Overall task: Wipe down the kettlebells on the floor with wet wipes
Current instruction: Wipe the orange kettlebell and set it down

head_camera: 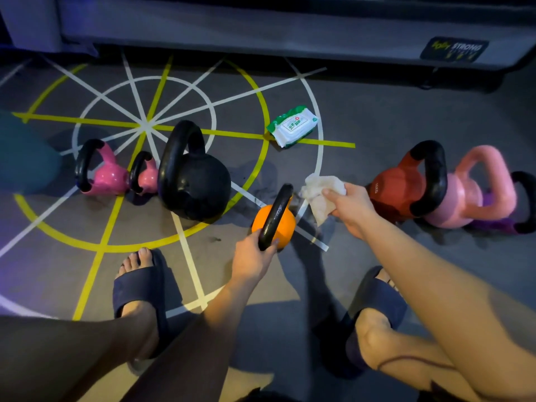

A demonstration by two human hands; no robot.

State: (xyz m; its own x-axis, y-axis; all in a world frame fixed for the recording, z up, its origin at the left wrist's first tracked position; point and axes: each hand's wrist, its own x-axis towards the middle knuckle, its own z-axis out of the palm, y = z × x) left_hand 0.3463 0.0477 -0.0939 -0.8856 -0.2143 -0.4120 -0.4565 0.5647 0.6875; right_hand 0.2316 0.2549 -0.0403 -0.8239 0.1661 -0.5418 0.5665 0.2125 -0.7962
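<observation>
Nearest the camera, two bare feet in dark, smooth rubber slides, the left slide (139,288) and the right slide (377,297), stand apart on the grey floor (377,126), which looks like matte matting marked with yellow and white taped lines in a wheel pattern.

Between and just ahead of the feet, the left hand (252,256) curls its fingers round the lower end of the thick black handle of the orange kettlebell (287,226). This is a small, round, glossy ball, and its handle tilts up and away. Just right of that handle, the right hand (351,207) pinches a crumpled white wipe (319,198) between thumb and fingers. The cloth is soft and creased, and it hangs close to the handle's top; I cannot tell whether they touch.

To the left, the large black kettlebell (200,187) lies tipped on the floor, dull and cast-looking. It partly hides the small pink kettlebell (148,178), and the magenta kettlebell (107,178) lies beside that one; both are shiny with black handles. A blurred teal shape (23,158) sits at the left edge.

On the right, the red kettlebell (397,190), the pale pink kettlebell (464,198) and the purple kettlebell (493,221) lie packed together, overlapping.

Farther off, the pack of wet wipes (293,126), in crinkly green and white plastic, rests on a yellow line. Beyond it runs a long grey padded platform (290,33) with a dark label
</observation>
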